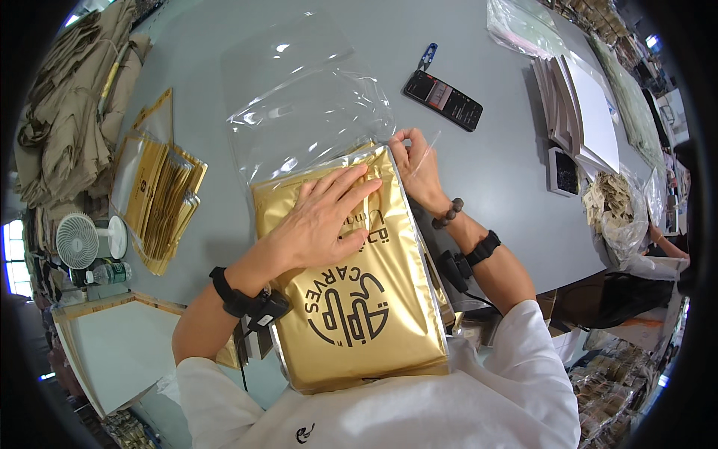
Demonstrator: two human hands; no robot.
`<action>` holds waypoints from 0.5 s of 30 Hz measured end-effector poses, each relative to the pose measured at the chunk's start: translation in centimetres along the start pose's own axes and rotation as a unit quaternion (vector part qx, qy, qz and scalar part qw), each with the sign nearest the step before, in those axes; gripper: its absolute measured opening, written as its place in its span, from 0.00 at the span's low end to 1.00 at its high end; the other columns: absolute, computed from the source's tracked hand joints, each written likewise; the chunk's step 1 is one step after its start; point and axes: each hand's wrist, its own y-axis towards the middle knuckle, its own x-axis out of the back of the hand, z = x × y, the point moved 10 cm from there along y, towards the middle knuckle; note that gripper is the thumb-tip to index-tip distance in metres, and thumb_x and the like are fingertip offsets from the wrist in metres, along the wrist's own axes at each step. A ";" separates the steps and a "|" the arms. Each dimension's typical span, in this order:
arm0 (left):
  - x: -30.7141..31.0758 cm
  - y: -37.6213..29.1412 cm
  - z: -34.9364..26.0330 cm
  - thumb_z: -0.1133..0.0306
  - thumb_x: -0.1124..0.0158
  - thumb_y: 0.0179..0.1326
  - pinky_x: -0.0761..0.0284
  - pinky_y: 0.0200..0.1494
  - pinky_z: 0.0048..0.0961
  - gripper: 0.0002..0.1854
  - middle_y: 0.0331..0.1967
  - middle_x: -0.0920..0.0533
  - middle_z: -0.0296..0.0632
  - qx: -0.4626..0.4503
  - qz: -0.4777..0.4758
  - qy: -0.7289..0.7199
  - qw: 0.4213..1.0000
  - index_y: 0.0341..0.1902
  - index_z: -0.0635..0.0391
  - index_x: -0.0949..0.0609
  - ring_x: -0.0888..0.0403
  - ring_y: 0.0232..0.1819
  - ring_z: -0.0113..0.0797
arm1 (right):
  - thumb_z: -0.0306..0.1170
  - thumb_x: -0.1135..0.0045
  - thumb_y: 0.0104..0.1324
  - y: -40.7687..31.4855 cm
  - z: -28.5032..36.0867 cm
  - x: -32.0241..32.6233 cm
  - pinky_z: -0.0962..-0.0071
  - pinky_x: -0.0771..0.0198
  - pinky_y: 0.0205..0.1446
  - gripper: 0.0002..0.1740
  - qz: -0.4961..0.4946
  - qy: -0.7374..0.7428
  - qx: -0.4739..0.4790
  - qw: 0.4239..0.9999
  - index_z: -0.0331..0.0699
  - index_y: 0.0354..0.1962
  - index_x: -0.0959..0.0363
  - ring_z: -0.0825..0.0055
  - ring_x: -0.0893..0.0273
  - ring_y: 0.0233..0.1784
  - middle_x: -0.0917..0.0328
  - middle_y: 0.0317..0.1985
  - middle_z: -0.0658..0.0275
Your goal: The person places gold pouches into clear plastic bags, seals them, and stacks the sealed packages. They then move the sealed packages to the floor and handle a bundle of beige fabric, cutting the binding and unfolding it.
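A gold foil packet (pixel 404 320) with black printed writing lies at the table's near edge, its lower end against my white shirt. My left hand (pixel 331 219) rests flat on its upper half, fingers spread, gripping nothing. Beyond the packet's far edge spreads a clear plastic sheet or bag (pixel 303 123); whether it encloses the packet is unclear. At the packet's far right corner, my right hand (pixel 418 163) has thumb and forefinger pinched together. A thin clear plastic strip (pixel 431 147) sticks out from these fingers. More gold edges show under the packet's right side.
A stack of gold packets (pixel 162 202) stands left, near a small white fan (pixel 78 241) and a plastic bottle (pixel 109 273). Ahead right lie a phone (pixel 443 101) and blue thread snips (pixel 428 56). White sheets (pixel 583 118) and a small box (pixel 562 171) are farther right.
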 end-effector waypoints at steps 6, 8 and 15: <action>0.3 0.6 0.3 0.60 0.35 0.55 0.43 0.70 0.52 0.40 0.80 0.39 0.49 0.034 0.004 0.002 0.999 0.75 0.47 0.32 0.39 0.76 0.53 | 0.36 0.47 0.77 -0.7 3.7 -0.3 0.61 0.24 0.29 0.12 0.047 -0.106 0.073 0.991 0.35 0.47 0.33 0.56 0.17 0.24 0.20 0.22 0.50; 0.3 1.0 0.7 0.60 0.35 0.55 0.43 0.70 0.51 0.40 0.80 0.39 0.50 0.054 0.005 0.008 0.999 0.75 0.48 0.32 0.38 0.75 0.53 | 0.36 0.46 0.78 -1.3 4.9 -0.5 0.58 0.23 0.28 0.12 0.037 -0.129 0.129 0.983 0.36 0.47 0.34 0.52 0.17 0.24 0.19 0.23 0.49; 2.0 -0.8 2.7 0.67 0.38 0.66 0.38 0.74 0.45 0.33 0.74 0.28 0.49 0.067 -0.129 -0.089 0.985 0.75 0.55 0.30 0.30 0.72 0.48 | 0.35 0.44 0.77 -3.1 4.1 0.6 0.60 0.25 0.28 0.11 0.065 -0.140 0.119 0.981 0.38 0.49 0.32 0.51 0.17 0.26 0.19 0.24 0.48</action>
